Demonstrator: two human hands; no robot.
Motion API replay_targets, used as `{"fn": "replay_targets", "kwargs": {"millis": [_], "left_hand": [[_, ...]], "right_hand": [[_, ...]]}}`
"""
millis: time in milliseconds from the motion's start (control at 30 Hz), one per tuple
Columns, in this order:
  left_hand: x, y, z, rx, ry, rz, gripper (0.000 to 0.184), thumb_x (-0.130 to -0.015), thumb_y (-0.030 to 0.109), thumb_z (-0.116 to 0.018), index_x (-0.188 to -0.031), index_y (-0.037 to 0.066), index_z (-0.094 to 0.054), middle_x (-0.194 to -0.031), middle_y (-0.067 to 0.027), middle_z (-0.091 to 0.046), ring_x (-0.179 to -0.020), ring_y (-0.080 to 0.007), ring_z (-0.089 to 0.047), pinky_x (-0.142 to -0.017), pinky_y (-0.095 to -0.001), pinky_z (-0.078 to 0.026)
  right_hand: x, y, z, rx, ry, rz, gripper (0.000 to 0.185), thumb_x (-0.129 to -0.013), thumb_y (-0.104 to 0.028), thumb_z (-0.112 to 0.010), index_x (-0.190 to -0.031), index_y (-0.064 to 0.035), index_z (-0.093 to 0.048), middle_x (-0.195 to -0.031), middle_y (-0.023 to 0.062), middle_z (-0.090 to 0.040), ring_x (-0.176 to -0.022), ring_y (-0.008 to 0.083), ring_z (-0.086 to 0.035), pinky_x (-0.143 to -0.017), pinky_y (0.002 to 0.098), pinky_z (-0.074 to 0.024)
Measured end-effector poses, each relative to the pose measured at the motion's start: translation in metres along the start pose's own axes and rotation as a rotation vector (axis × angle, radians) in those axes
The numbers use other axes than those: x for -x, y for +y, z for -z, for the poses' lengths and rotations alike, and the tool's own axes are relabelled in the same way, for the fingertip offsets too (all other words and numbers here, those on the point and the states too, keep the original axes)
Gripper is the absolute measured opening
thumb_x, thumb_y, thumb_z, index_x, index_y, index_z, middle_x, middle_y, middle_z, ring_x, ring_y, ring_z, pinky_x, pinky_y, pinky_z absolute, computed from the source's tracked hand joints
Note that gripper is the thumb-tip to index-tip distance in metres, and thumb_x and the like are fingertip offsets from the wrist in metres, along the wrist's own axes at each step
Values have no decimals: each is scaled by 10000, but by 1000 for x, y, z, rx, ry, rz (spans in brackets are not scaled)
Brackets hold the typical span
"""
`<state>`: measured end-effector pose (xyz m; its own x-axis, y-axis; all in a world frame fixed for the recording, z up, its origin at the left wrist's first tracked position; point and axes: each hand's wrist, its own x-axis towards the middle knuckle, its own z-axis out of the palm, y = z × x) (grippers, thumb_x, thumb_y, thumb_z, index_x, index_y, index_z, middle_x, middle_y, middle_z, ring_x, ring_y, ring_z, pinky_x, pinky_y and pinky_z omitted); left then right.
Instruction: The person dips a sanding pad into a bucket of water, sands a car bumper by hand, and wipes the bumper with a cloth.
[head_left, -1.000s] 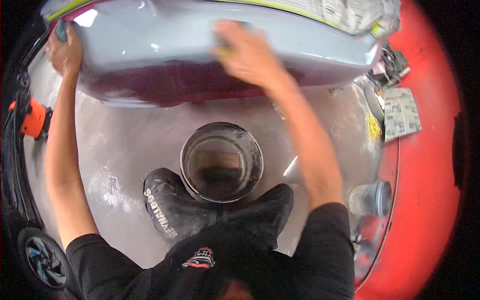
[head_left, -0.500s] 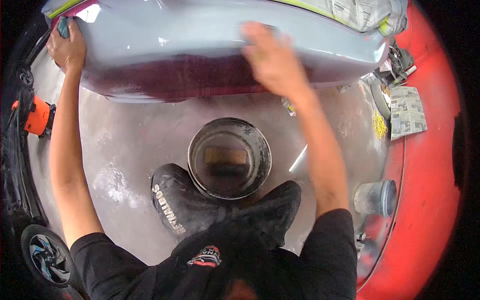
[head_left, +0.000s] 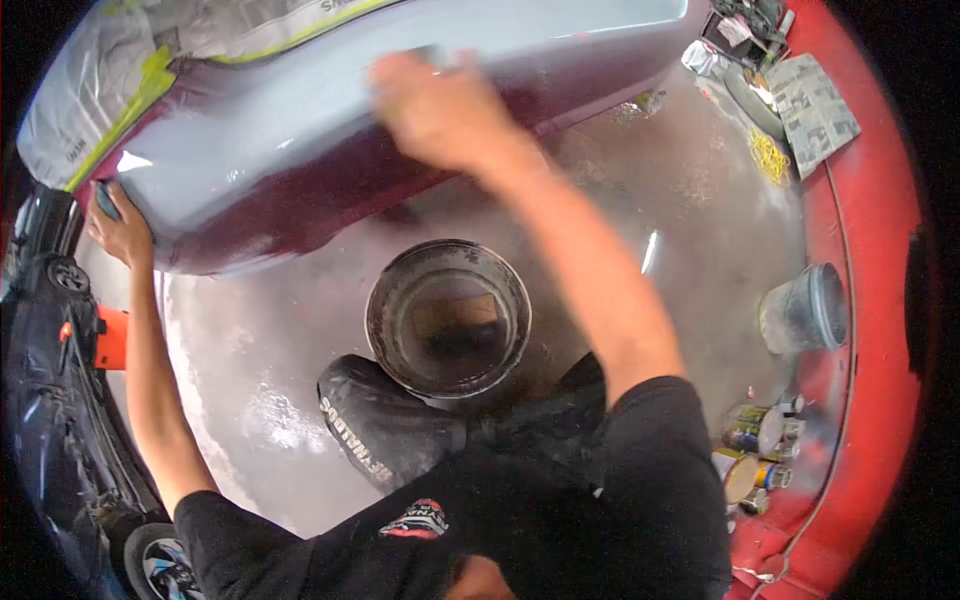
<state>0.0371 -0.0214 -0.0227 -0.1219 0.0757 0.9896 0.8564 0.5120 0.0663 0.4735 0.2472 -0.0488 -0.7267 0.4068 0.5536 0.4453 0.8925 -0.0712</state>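
A long car panel (head_left: 330, 95), grey on top and dark red below, crosses the upper view. Around its left end my left hand (head_left: 124, 232) is closed on a small dark teal pad (head_left: 107, 201). My right hand (head_left: 435, 110), smeared by motion, is on the panel's upper middle. A dark edge of some object shows at its fingertips, too blurred to name. Below the panel, between my knees, stands a round bucket (head_left: 380, 315) with liquid and a brownish block inside.
Masking paper (head_left: 225, 25) with green tape borders the panel. Along the red surface (head_left: 885, 330) at right are a grey bucket (head_left: 805, 310), several cans (head_left: 740, 478), yellow cord (head_left: 768, 157) and newspaper (head_left: 815, 115). An orange object (head_left: 112, 338) and dark car (head_left: 60, 400) are left.
The view has turned, so the panel now slants and more masking paper and cans show. My right hand has moved left across the panel; my left hand still holds the pad at its left end.
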Motion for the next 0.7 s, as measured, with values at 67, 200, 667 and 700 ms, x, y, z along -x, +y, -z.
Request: {"fn": "replay_targets", "kwargs": {"millis": [67, 200, 667, 700], "left_hand": [[11, 37, 11, 94, -65, -142, 457, -964, 309, -670, -1356, 78, -626, -1294, -215, -622, -1262, -378, -510, -1088, -466, -389], [25, 131, 16, 210, -321, -319, 491, -933, 201, -701, -1401, 105, -587, -1421, -190, -538, -1327, -377, -470, -1131, -489, -349], [19, 461, -128, 382, -643, -389, 376, -1000, 294, -567, -1281, 57, -646, -1257, -239, -635, -1233, -426, -542, -1085, -498, -411], [25, 484, -146, 412, -566, -427, 380, -989, 302, -577, -1256, 43, -654, -1252, -235, -637, -1205, -418, -557, -1071, -510, -420]], "right_hand": [[10, 106, 5, -47, 164, -166, 329, -1006, -313, -475, -1285, -178, -583, -1343, 43, -618, -1212, 319, -620, -1078, 718, -297], [20, 156, 4, 89, 318, -239, 380, -1025, -337, -492, -1291, -78, -574, -1368, 131, -595, -1272, 344, -567, -1098, 696, -311], [287, 11, -178, -600, -190, -181, 468, -1043, -328, -463, -1318, 41, -553, -1297, 236, -625, -1110, 401, -653, -924, 499, -530], [284, 13, -174, -607, -221, -197, 459, -1040, -320, -467, -1306, 43, -558, -1272, 245, -630, -1103, 401, -653, -914, 504, -532]]}}
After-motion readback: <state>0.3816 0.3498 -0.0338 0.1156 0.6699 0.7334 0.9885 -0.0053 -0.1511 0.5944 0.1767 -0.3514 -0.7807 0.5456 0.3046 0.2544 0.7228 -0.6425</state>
